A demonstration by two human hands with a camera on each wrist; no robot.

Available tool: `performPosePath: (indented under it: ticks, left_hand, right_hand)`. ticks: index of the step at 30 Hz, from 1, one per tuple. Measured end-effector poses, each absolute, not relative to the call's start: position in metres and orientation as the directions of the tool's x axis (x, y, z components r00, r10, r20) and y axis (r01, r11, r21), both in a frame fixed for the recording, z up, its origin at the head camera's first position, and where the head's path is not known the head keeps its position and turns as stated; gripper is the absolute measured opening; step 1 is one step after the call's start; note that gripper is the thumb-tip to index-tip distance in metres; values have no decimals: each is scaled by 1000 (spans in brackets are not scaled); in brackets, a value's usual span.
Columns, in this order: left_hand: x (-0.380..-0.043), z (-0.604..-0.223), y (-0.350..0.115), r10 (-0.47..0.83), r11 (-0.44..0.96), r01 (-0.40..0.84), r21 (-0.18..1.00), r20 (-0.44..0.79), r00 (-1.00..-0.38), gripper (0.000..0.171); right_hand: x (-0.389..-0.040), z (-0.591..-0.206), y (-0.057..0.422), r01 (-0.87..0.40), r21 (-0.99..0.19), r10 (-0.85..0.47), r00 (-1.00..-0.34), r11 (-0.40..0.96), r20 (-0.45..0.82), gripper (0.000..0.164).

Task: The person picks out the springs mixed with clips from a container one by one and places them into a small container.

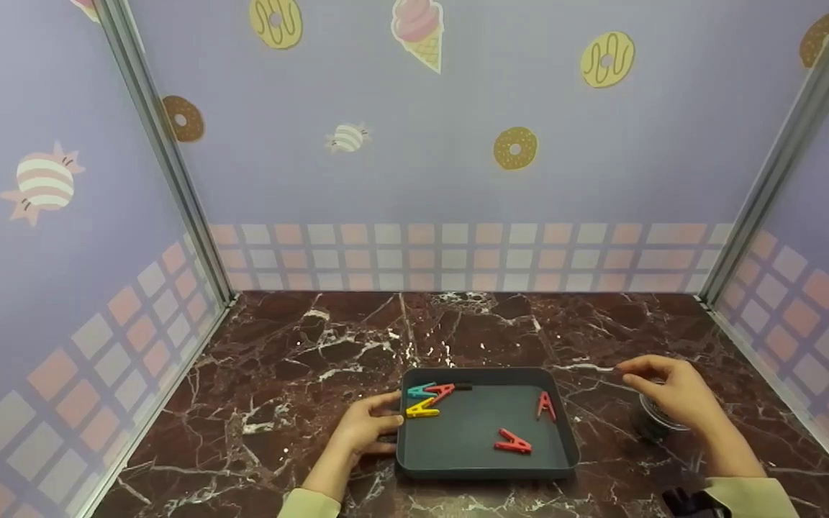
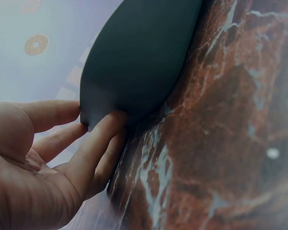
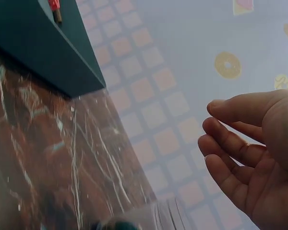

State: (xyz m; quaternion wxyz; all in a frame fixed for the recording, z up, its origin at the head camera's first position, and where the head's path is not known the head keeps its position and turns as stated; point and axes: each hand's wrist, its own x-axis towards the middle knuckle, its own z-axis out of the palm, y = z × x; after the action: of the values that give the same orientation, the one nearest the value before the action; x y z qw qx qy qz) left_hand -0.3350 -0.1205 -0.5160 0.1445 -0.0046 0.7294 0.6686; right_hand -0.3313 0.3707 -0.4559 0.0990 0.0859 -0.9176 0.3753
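My left hand (image 1: 364,428) rests against the left wall of a dark grey rectangular tray (image 1: 486,473); in the left wrist view its extended fingertips touch the tray's side. Inside the tray lie plastic spring clips: a blue clip (image 1: 420,391) and a yellow clip (image 1: 423,409) at the left, a red clip (image 1: 442,392) by them, another red clip (image 1: 545,406) at the right and a third red clip (image 1: 514,442) near the front. My right hand (image 1: 677,396) hovers over a clear round jar (image 1: 663,424), fingers loosely bent and nothing between them. The hand partly hides the jar.
Tray and jar stand on a dark red marbled tabletop (image 1: 299,403). Purple printed walls (image 1: 414,187) enclose it at the back and both sides, with metal posts (image 1: 767,165) at the corners. A black object (image 1: 695,501) shows beside the right sleeve.
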Motion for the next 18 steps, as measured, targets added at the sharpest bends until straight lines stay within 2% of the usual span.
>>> performPosePath:
  ticks: [18]
  left_hand:
    - [-336, -516, -120, 201, 99, -199, 975, -215, -956, 59]
  right_hand:
    - [-350, -452, 331, -299, -725, -161, -953, 620, 256, 22]
